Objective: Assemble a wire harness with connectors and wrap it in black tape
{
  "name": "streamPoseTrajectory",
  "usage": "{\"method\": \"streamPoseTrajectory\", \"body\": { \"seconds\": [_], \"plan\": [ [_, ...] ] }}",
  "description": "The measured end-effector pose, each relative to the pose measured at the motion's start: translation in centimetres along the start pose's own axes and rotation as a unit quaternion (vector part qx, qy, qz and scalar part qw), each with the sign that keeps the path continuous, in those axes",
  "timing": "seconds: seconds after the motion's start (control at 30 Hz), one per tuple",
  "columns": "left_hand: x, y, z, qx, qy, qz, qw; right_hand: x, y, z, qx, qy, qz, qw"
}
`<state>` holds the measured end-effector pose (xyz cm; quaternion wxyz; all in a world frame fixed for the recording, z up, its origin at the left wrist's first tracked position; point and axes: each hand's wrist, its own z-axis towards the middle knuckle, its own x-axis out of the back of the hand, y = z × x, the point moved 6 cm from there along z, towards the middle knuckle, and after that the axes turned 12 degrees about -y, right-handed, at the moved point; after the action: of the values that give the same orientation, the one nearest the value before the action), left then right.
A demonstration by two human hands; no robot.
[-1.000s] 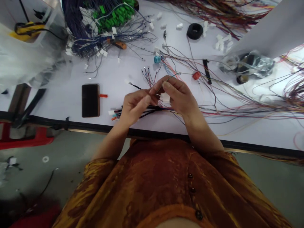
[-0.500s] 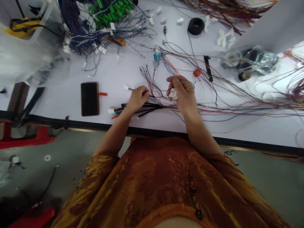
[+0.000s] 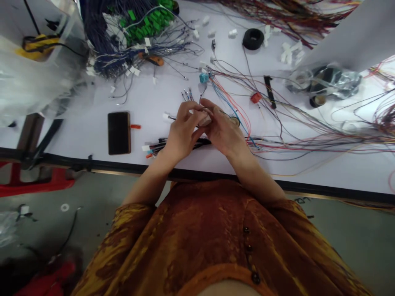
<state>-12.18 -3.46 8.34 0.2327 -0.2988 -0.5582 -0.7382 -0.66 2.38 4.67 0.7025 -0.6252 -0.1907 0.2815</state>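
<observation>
My left hand (image 3: 183, 129) and my right hand (image 3: 224, 131) meet over the table, their fingertips closed around a small white plastic connector (image 3: 204, 119), which is mostly hidden by my fingers. Thin wires run from the hands, but I cannot tell which ones enter the connector. Beneath my palms lies a bundle of black wires (image 3: 182, 144). Just left of my left hand, a small white connector on a dark wire (image 3: 167, 116) rests on the white table (image 3: 148, 98). Bare wire ends (image 3: 187, 95) fan out above my hands.
A black phone (image 3: 119, 132) lies left of my hands. Around them are a blue connector (image 3: 203, 77), a red connector (image 3: 255, 97), a black coil (image 3: 253, 39), green connectors (image 3: 142, 24), a plastic bag (image 3: 324, 80) and spread coloured wires (image 3: 308, 142).
My hands have come together from apart. My left hand has moved right to join my right hand at the white connector, and the small connector on the dark wire now lies on the table.
</observation>
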Motion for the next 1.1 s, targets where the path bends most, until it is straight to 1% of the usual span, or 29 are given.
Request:
{"method": "streamPoseTrajectory", "body": {
  "seconds": [0.1, 0.17, 0.23, 0.3, 0.37, 0.47, 0.53, 0.57, 0.63, 0.67, 0.7, 0.73, 0.77, 0.8, 0.83, 0.87, 0.9, 0.93, 0.97, 1.0, 1.07, 1.1],
  "plan": [
    [0.7, -0.9, -0.3, 0.023, 0.029, -0.039, 0.999, -0.3, -0.1, -0.4, -0.014, -0.012, 0.043, 0.999],
    [1.4, -1.8, -0.3, 0.057, 0.043, -0.104, 0.992, 0.0, -0.4, -0.7, -0.007, 0.011, 0.021, 1.000],
    [1.8, -2.9, 0.0, 0.088, 0.047, -0.182, 0.978, 0.5, -0.7, -0.9, -0.001, 0.033, 0.005, 0.999],
    [2.2, -4.0, 0.4, 0.095, 0.041, -0.265, 0.959, 1.1, -0.7, -1.2, -0.002, 0.058, 0.001, 0.998],
    [2.6, -5.3, 0.7, 0.102, 0.032, -0.323, 0.940, 1.8, -0.7, -1.6, 0.003, 0.087, -0.006, 0.996],
    [3.3, -6.8, 0.7, 0.112, 0.024, -0.345, 0.932, 2.7, -0.7, -2.7, 0.017, 0.121, 0.002, 0.992],
    [3.6, -7.3, 0.6, 0.105, 0.031, -0.355, 0.928, 3.0, -1.1, -3.9, 0.031, 0.140, 0.010, 0.990],
    [3.6, -7.5, 0.6, 0.102, 0.040, -0.371, 0.922, 2.9, -1.5, -4.7, 0.041, 0.145, 0.005, 0.989],
    [3.5, -8.0, 0.6, 0.115, 0.065, -0.413, 0.901, 2.5, -2.8, -6.4, 0.066, 0.137, -0.044, 0.987],
    [3.4, -8.3, 0.6, 0.132, 0.080, -0.428, 0.891, 2.1, -3.6, -7.2, 0.080, 0.121, -0.094, 0.985],
    [3.3, -8.5, 0.7, 0.150, 0.095, -0.431, 0.885, 1.5, -4.4, -8.0, 0.096, 0.090, -0.158, 0.979],
    [3.3, -8.7, 0.9, 0.164, 0.109, -0.424, 0.884, 0.6, -5.2, -8.7, 0.117, 0.042, -0.230, 0.965],
    [3.3, -8.7, 1.0, 0.171, 0.120, -0.410, 0.888, -0.5, -5.7, -9.3, 0.144, -0.022, -0.303, 0.942],
    [3.4, -8.7, 1.3, 0.171, 0.131, -0.394, 0.894, -1.9, -5.9, -9.9, 0.171, -0.100, -0.370, 0.908],
    [3.5, -8.6, 1.5, 0.165, 0.139, -0.384, 0.898, -3.3, -5.7, -10.6, 0.193, -0.181, -0.425, 0.866],
    [3.6, -8.6, 1.8, 0.157, 0.146, -0.382, 0.899, -4.4, -5.3, -11.2, 0.213, -0.250, -0.466, 0.822],
    [3.6, -8.6, 2.0, 0.151, 0.152, -0.388, 0.896, -5.4, -4.8, -11.8, 0.228, -0.306, -0.496, 0.780],
    [3.6, -8.6, 2.2, 0.147, 0.158, -0.399, 0.891, -6.2, -4.3, -12.3, 0.239, -0.343, -0.518, 0.746],
    [3.6, -8.7, 2.3, 0.147, 0.163, -0.411, 0.885, -6.7, -3.8, -12.7, 0.247, -0.366, -0.535, 0.720],
    [3.7, -8.8, 2.3, 0.150, 0.168, -0.422, 0.878, -7.2, -3.4, -12.9, 0.254, -0.381, -0.545, 0.703],
    [3.8, -8.9, 2.3, 0.162, 0.173, -0.441, 0.866, -7.9, -3.0, -13.1, 0.257, -0.405, -0.549, 0.684],
    [3.8, -9.0, 2.1, 0.173, 0.173, -0.448, 0.860, -8.1, -3.0, -12.9, 0.255, -0.415, -0.544, 0.683]
  ]
}}
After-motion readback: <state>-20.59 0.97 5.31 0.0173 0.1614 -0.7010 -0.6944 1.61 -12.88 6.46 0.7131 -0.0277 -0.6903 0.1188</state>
